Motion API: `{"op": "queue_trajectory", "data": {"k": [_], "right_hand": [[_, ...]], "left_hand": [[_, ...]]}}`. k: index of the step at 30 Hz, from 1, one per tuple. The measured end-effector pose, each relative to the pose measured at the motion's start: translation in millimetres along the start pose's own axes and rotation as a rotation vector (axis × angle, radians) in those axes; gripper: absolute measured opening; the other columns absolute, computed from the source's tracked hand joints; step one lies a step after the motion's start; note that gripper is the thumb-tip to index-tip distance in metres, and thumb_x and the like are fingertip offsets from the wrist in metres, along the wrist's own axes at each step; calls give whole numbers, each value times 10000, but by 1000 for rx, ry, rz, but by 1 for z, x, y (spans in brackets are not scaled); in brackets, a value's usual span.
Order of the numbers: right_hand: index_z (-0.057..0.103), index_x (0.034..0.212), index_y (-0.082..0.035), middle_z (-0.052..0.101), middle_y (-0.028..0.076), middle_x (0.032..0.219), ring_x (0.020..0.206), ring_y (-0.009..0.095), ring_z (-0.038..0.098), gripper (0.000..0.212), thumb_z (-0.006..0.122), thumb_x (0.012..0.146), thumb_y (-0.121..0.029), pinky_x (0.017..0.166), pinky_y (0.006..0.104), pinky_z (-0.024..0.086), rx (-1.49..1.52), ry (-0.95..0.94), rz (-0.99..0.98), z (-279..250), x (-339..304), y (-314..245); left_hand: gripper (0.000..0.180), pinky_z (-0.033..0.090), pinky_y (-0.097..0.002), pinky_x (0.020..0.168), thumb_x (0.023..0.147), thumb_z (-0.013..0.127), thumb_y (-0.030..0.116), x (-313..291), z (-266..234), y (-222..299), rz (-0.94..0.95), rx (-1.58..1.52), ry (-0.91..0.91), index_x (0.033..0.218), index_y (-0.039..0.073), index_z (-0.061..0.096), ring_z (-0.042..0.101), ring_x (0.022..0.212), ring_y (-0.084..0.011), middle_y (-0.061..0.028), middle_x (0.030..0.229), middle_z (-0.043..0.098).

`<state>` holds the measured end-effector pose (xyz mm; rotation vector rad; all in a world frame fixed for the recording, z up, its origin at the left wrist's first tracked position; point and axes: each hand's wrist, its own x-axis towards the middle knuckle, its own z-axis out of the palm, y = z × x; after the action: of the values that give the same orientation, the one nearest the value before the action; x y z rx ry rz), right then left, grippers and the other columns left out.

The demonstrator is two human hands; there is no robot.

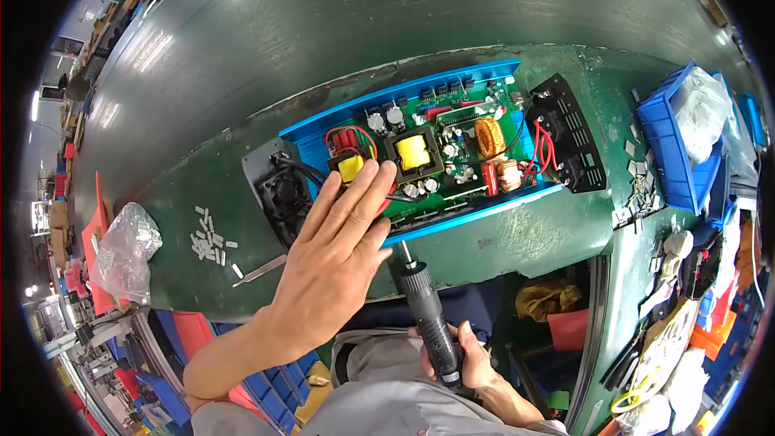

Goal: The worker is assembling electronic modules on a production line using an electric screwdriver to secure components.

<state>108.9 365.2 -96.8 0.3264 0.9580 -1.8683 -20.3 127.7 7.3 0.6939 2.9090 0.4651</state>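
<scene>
On the green bench lies an open blue metal housing with a green circuit board inside. Yellow-wound transformers, a copper toroid coil, capacitors and red wires sit on the board. A black end panel with a fan is tilted at its left end, and a black vented panel at its right end. My left hand, fingers stretched out and holding nothing, reaches over the housing's near left part. My right hand grips a black electric screwdriver, its bit pointing up toward the housing's near edge.
Small white pieces and tweezers lie left of the housing, near a clear plastic bag. On the right stand a blue bin with plastic bags and scattered small metal pieces. Hand tools crowd the right side.
</scene>
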Motion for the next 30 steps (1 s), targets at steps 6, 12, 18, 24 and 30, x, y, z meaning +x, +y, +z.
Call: {"op": "queue_trajectory", "data": {"k": [6, 12, 18, 24, 30], "right_hand": [[510, 1409, 34, 636, 85, 743, 607, 135, 563, 921, 176, 1015, -729, 587, 276, 444, -195, 89, -74, 2, -7, -6], [467, 1445, 34, 630, 79, 737, 614, 133, 575, 911, 190, 1019, -721, 581, 281, 444, -186, 98, -16, 8, -7, -4], [356, 1529, 20, 591, 75, 675, 551, 161, 542, 943, 226, 1000, -750, 549, 298, 434, 166, -47, 112, 9, 0, 6], [482, 1481, -28, 544, 67, 581, 489, 161, 455, 819, 206, 1047, -666, 543, 278, 398, 833, -597, 63, -9, 17, 33], [561, 1352, -51, 594, 9, 791, 698, 104, 540, 678, 244, 1089, -590, 641, 267, 434, -150, 67, -165, -3, -13, 6]], "left_hand": [[280, 268, -518, 1225, 816, 760, 76, -1, 6, -3, 5, -7, 67, 1063, -28, 681, 340, 1501, -354, -189, 1583, 413], [274, 269, -529, 1221, 788, 768, 64, 0, 6, -9, 10, -76, 87, 1029, -12, 664, 383, 1480, -353, -183, 1550, 462], [271, 250, -508, 1234, 776, 767, 72, -2, 6, -15, 32, -74, 62, 1018, -7, 674, 402, 1472, -322, -164, 1541, 480], [234, 270, -493, 1231, 824, 713, 79, 12, 3, -11, 82, -47, 46, 1027, -37, 699, 419, 1461, -287, -125, 1523, 511], [305, 299, -531, 1207, 750, 796, 45, 9, -29, -16, 151, -117, 210, 1041, 4, 715, 469, 1415, -354, -163, 1458, 568]]}}
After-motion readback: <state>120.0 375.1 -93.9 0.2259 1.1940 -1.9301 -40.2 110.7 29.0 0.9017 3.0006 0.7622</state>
